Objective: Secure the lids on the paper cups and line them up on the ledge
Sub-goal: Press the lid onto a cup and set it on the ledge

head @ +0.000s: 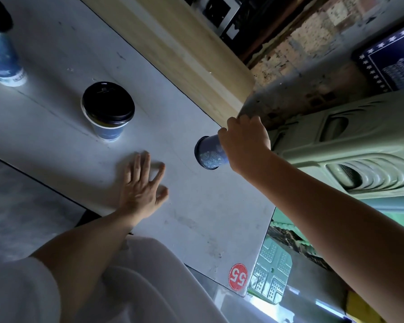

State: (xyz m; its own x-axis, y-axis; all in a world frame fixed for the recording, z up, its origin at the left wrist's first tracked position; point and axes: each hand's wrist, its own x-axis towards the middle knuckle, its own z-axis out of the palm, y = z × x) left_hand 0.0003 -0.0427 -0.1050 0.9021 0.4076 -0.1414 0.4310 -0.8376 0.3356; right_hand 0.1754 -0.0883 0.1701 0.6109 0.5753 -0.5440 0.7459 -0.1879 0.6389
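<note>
My right hand grips a blue paper cup from above, holding it tilted just over the grey table near the pale wooden ledge. Whether it carries a lid is hidden by my fingers. My left hand rests flat on the table with its fingers spread, holding nothing. A blue cup with a black lid stands upright on the table to the left. Another blue cup with a black lid stands at the far left edge of the view, partly cut off.
A red round sticker marked 55 sits at the table's near corner. Green plastic moulded crates stand right of the table. A brick wall rises behind the ledge. My white clothing fills the bottom.
</note>
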